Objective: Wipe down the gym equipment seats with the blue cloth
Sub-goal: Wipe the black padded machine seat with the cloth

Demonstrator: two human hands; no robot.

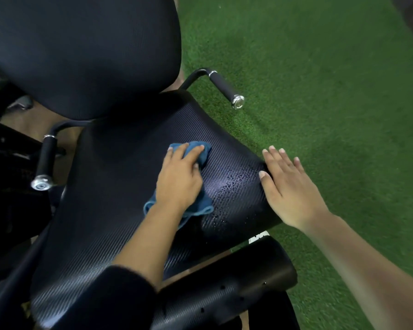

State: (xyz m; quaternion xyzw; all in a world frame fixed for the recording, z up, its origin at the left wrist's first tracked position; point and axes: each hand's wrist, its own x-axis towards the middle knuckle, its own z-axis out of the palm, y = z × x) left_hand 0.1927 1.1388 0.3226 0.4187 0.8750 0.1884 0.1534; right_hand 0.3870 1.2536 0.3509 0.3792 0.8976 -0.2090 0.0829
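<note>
The left grip is closed over the bunched blue cloth, its fingers curled round the upper fold and pressing it onto the middle of the seat. The right grip lies flat on the seat's right edge with fingers straight, holding nothing. Wet drops glisten between the two. The palm hides most of the cloth. A dark sleeve covers the seat's near end.
</note>
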